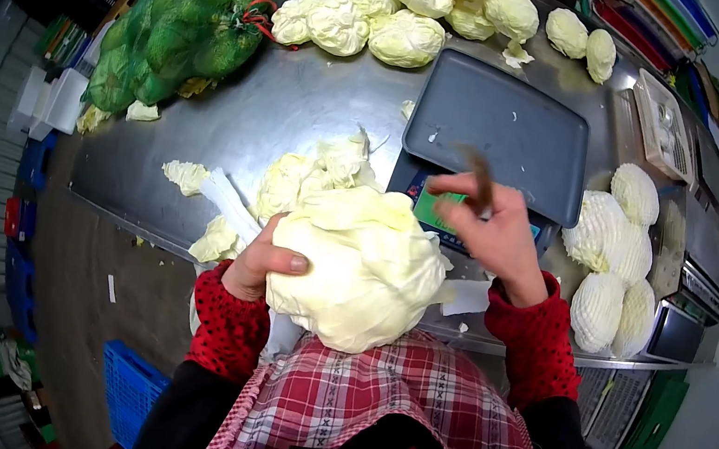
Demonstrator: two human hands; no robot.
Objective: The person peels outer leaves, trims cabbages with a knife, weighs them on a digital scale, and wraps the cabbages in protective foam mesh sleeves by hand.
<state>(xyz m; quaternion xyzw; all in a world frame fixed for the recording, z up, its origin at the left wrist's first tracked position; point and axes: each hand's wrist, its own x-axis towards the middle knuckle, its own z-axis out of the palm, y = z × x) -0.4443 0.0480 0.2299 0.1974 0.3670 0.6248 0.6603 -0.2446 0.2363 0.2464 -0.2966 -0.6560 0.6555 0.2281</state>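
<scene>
A large pale cabbage (357, 271) sits against the apron at the table's front edge. My left hand (264, 261) grips its left side, thumb across the front. To its right, my right hand (499, 233) is raised before the scale and closed on a knife (480, 178), whose brown part points upward and is blurred by motion. Loose trimmed leaves (322, 167) lie just behind the cabbage. The scale's green display (436, 216) is partly hidden by my right hand, and a dark grey tray (502, 125) rests on top of the scale.
Peeled cabbages (408, 39) are piled at the back of the steel table (305, 94). A green net sack (184, 27) of cabbages lies at the left. Cabbages in white foam nets (610, 245) stand at the right, beside a wrapping machine (696, 268). A blue crate (131, 390) is on the floor.
</scene>
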